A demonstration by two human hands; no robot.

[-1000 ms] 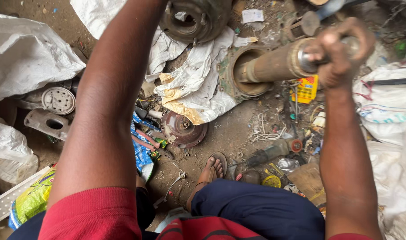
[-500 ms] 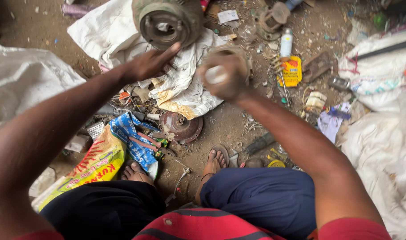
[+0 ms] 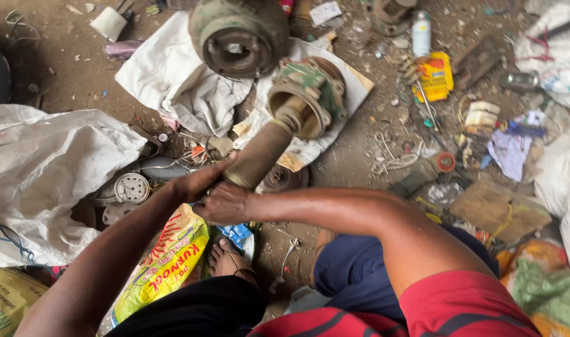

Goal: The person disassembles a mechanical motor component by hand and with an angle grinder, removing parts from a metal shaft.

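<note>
Dirt floor point(image 3: 360, 162) is littered with scrap (sacks, wrappers); at center my left hand point(image 3: 197, 181) and right hand point(image 3: 226, 203) grasp the rusty cylinder point(image 3: 260, 153), which points toward 1 o'clock into a green housing point(image 3: 307, 93).

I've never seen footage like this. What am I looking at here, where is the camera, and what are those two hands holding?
There is no machine here: a person wears a camera on the head, so the picture looks down at their own arms, knees and sandalled foot. Both hands grip the near end of a rusty brown metal cylinder, the left hand above and the right hand just below it. The far end of the cylinder joins a round, green-painted housing resting on a white cloth. Behind it sits a second round metal housing. The dirt ground is scattered with scrap: a white sack, a yellow bag, a small white bottle, a yellow packet and wire bits.
</note>
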